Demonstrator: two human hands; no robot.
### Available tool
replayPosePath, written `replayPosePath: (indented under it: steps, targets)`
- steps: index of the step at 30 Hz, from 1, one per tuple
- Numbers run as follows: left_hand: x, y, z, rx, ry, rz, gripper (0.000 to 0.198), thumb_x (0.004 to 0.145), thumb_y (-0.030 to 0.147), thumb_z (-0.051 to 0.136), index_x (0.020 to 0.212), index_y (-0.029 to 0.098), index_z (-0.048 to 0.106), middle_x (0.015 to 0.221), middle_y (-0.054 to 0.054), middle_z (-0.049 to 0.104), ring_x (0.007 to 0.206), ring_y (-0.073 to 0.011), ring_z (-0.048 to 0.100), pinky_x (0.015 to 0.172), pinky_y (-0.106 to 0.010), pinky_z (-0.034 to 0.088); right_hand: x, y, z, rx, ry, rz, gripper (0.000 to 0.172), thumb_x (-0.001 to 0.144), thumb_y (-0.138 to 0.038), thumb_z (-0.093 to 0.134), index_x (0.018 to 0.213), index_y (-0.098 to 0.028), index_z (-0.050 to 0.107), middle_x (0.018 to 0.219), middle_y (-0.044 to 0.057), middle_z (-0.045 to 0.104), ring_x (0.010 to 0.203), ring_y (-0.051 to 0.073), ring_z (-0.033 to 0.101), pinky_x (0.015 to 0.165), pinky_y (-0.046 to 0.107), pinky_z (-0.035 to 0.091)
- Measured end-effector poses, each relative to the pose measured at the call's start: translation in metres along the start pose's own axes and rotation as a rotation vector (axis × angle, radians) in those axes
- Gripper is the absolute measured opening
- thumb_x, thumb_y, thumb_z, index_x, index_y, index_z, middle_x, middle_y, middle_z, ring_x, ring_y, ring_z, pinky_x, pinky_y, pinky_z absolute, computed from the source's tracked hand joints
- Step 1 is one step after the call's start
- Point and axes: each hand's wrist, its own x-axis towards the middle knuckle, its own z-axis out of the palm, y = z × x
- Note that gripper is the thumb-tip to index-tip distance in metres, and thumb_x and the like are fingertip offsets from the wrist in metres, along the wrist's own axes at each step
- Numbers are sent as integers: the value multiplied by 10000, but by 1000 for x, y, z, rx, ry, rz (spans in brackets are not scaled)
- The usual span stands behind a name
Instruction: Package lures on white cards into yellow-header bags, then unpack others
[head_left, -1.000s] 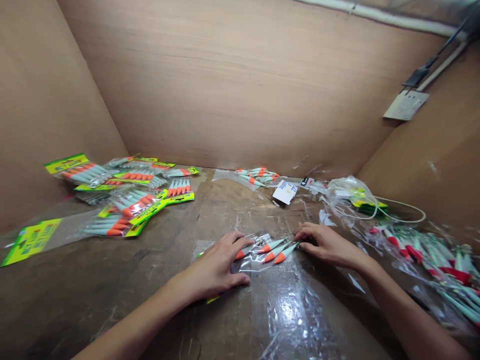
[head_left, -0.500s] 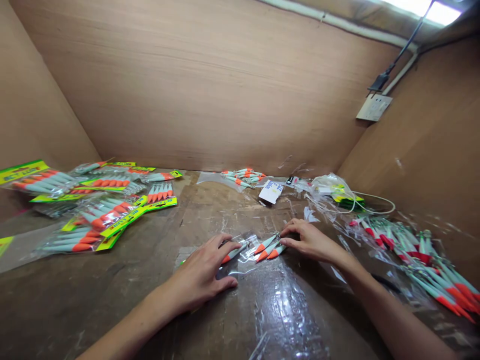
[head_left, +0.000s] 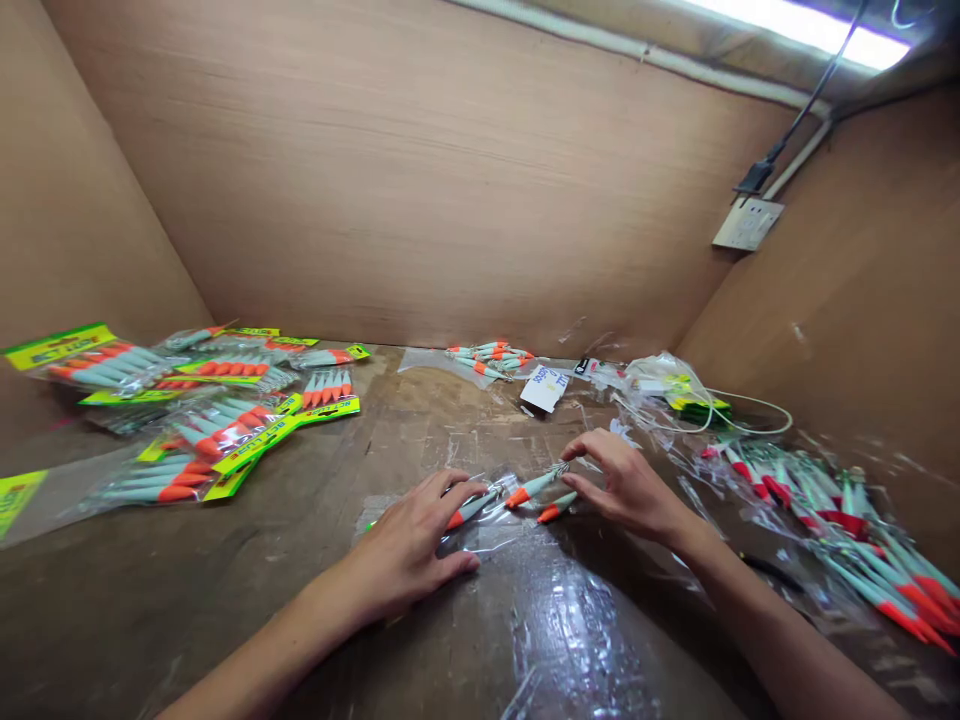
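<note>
My left hand (head_left: 409,545) lies flat on a clear plastic bag (head_left: 487,525), fingers spread, pinning it to the wooden table (head_left: 322,600). One pale green lure with an orange tip (head_left: 469,510) lies partly inside the bag under my fingertips. My right hand (head_left: 626,485) pinches the tail end of another such lure (head_left: 534,487) between thumb and forefinger, just above the table. A third lure (head_left: 556,507) lies loose below it, close to my right fingers.
Several packed lure bags with yellow-green header cards (head_left: 225,425) are piled at the left. Loose lures lie in plastic at the back (head_left: 491,358) and along the right (head_left: 840,520). A white label (head_left: 545,388), a white cable (head_left: 750,415) and a wall socket (head_left: 748,222) are at the right.
My right hand has lifted slightly and separated one lure from the group, raising its tail end. My left hand stays pressed on the bag. The camera tilted a little.
</note>
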Motion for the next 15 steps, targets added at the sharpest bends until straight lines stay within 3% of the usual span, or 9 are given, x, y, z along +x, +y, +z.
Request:
replayPosePath:
  steps: [4, 8, 11, 15]
  targets:
    - [0, -3, 3, 25, -1, 10, 670, 833, 390, 699, 1440, 369, 415, 1430, -59, 475, 1267, -278, 511, 1073, -441, 435, 1, -2, -28, -70, 125, -5, 161, 895, -301, 659, 1027, -213, 634, 1018, 61, 684, 961, 223, 618, 871, 356, 455]
    - [1, -9, 7, 58, 39, 30, 639, 849, 386, 675, 1438, 381, 428, 1449, -55, 475, 1261, -284, 528, 1053, -431, 458, -13, 5, -90, -145, 197, 163, 169, 885, -343, 657, 996, -215, 657, 980, 37, 702, 896, 198, 643, 789, 300, 470]
    - [4, -15, 10, 86, 51, 51, 614, 860, 385, 657, 1435, 383, 441, 1446, -50, 483, 1249, -286, 542, 1028, -414, 481, -42, 25, -151, -247, 122, 365, 213, 863, -411, 658, 958, -221, 674, 919, 18, 718, 813, 184, 651, 707, 269, 458]
    - [6, -20, 13, 109, 44, 71, 585, 894, 418, 608, 1448, 374, 427, 1443, -57, 486, 1254, -288, 544, 1022, -405, 488, -92, 77, -218, -395, -121, 585, 190, 808, -363, 672, 912, -205, 698, 852, 24, 724, 747, 172, 644, 641, 247, 429]
